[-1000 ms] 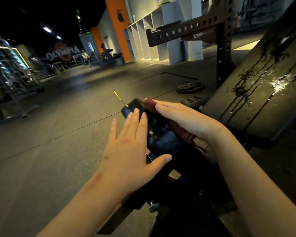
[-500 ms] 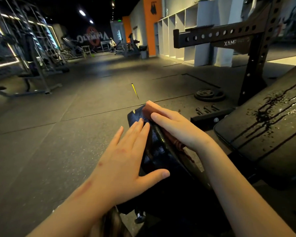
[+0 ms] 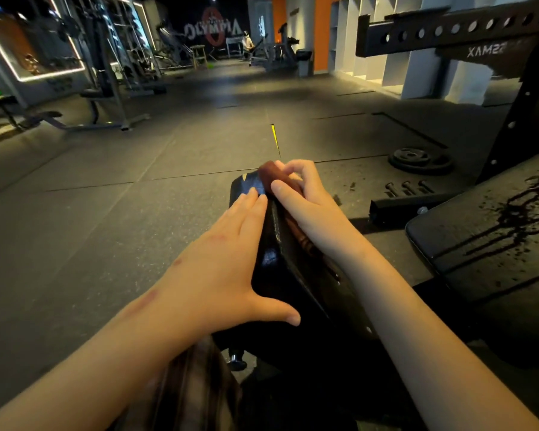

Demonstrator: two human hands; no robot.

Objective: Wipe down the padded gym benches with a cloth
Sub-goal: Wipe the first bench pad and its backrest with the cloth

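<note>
Nearest the lower edge, a fold of dark striped fabric is seen under the left forearm.

The left hand is laid flat against the left side of the black seat pad. Its fingers are straight and together and its thumb is spread across the pad's near edge. Nothing is grasped.

The seat pad's narrow end is pointed away. At that far end the right hand is found with its fingers curled over a reddish-brown cloth. The cloth is gripped and pressed onto the pad's top edge, and more of it is trailed back under the wrist.

To the right, apart from the seat, the wider back pad is noted. Its surface is wet and streaked with dark runs of liquid.

Beyond it, three bolts are seen lying on the rubber floor, near a weight plate. A short yellow mark is noted on the floor past the cloth.

Further off:
- a perforated rack beam at upper right
- white cubby shelves behind it
- a cable machine at left
- red-and-white wall lettering at the far end
</note>
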